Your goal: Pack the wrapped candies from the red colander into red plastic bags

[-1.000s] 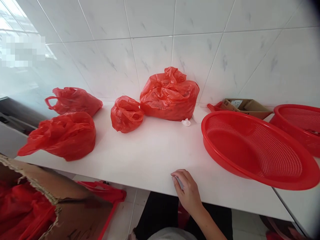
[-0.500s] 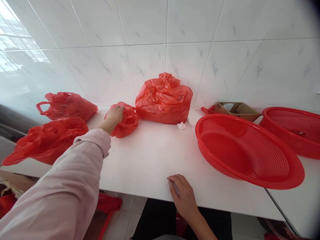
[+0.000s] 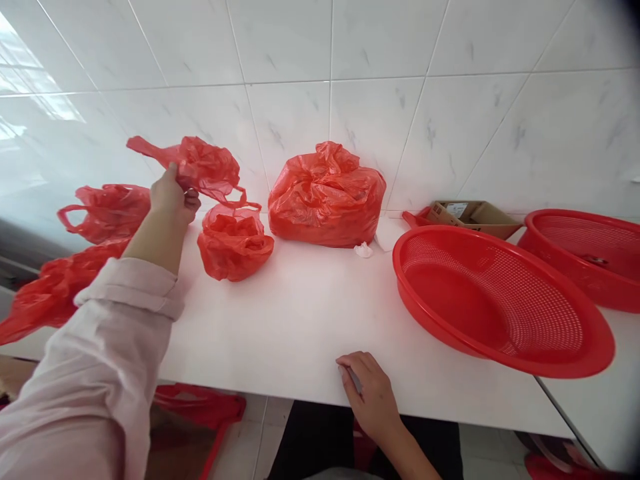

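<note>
Left hand (image 3: 173,193): this is where the action is. 0.5 s ago it's down on the small red carrier bag (image 3: 235,250), now it's up and further left, thumb and fingers pinched on a crumpled red plastic bag (image 3: 210,167).
Crumpled red plastic bag: hanging in the air in front of the tiled wall (image 3: 290,40), a thin loop trailing off its right side toward the small red carrier bag (touching or not, I honestly can't tell).
Small red carrier bag: sits on the white table (image 3: 280,333), just left of the large knotted red bag (image 3: 327,200). It looks nudged left, and its mouth now gapes upward instead of being bunched.
What the lift means: my read is that 1 piece of plastic is coming away from that bag, so the work goes from reaching to lifting.
Right hand (image 3: 367,393): no real change. It rests at the front table edge, fingers loosely curled around a greyish patch, so I can't tell if they're closed on something.
Left-side bags: the looped-handle red bag (image 3: 110,210) and the front-left red bag (image 3: 55,287) are now partly behind the left arm and its pink sleeve (image 3: 115,353).
Right side: front red colander (image 3: 460,313), rear red colander (image 3: 595,233) and cardboard box (image 3: 493,223) keep the same arrangement.
</note>
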`<state>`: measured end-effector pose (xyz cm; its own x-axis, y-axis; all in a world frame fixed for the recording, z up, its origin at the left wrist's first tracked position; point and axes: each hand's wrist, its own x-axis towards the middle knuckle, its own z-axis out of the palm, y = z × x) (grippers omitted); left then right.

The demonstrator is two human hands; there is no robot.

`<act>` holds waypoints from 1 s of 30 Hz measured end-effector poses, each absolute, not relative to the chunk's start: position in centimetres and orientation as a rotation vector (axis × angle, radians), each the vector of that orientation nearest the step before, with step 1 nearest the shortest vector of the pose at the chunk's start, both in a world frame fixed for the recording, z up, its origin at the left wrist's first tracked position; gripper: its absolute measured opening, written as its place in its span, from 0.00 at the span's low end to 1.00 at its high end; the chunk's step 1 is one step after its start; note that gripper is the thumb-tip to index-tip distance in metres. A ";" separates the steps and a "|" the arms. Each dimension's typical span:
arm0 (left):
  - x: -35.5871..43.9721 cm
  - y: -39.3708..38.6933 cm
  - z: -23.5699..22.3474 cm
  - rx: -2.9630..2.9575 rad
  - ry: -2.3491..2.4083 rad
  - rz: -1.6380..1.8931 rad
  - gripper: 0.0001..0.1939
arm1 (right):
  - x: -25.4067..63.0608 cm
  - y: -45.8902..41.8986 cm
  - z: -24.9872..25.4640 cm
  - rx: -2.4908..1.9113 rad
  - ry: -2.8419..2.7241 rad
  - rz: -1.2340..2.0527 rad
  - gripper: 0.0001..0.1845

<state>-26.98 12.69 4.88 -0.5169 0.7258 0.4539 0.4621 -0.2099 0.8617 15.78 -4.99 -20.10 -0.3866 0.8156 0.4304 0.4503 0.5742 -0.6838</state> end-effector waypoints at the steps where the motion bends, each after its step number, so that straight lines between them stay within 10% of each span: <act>1: -25.9 12.4 5.1 1.360 1.778 1.821 0.17 | 15.7 -5.0 -20.1 -1.006 -2.024 0.600 0.10; 9: -11.0 6.9 -2.5 1.546 1.677 1.510 0.21 | 17.7 -5.8 -17.3 -0.951 -1.897 0.679 0.10; 16: -7.3 5.6 -10.0 2.081 2.010 0.890 0.19 | 36.2 -2.7 -9.4 -1.417 -1.373 -0.083 0.10; 24: -1.0 1.6 -11.3 2.280 1.705 0.928 0.24 | 54.3 11.1 -7.8 -2.132 -1.217 -0.033 0.41; 30: 4.2 -0.8 -10.3 2.007 1.478 0.765 0.26 | 56.8 15.2 -10.2 -2.240 -1.242 -0.037 0.36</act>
<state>4.16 -0.77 -10.31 0.2420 0.9613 0.1313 0.6622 -0.2626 0.7018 56.81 15.15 -10.23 0.5680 0.7706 0.2890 0.7865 -0.4048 -0.4664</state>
